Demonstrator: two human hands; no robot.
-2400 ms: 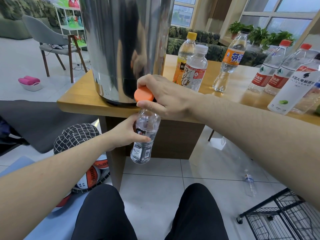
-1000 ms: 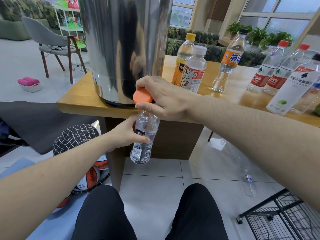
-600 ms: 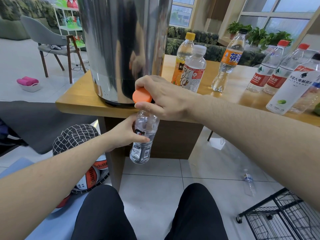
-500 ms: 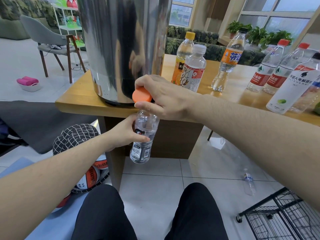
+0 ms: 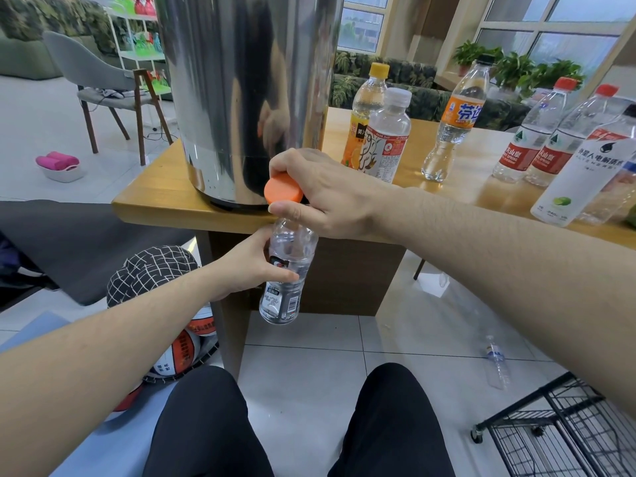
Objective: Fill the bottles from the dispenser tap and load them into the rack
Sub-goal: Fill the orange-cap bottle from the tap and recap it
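Observation:
My left hand (image 5: 246, 268) grips a clear bottle (image 5: 289, 270) with a grey label, holding it upright just below the table edge in front of the steel dispenser (image 5: 241, 80). Right above the bottle's mouth, my right hand (image 5: 330, 197) has its fingers curled round an orange cap (image 5: 283, 190), at the foot of the dispenser. The tap itself is hidden under that hand. The black wire rack (image 5: 557, 438) stands on the floor at the lower right.
Several capped bottles stand on the wooden table (image 5: 155, 201), among them an orange-label one (image 5: 454, 122) and a white one (image 5: 585, 166). A clear bottle (image 5: 497, 363) lies on the tiles. A basketball (image 5: 182, 352) sits by the table leg. My knees fill the bottom.

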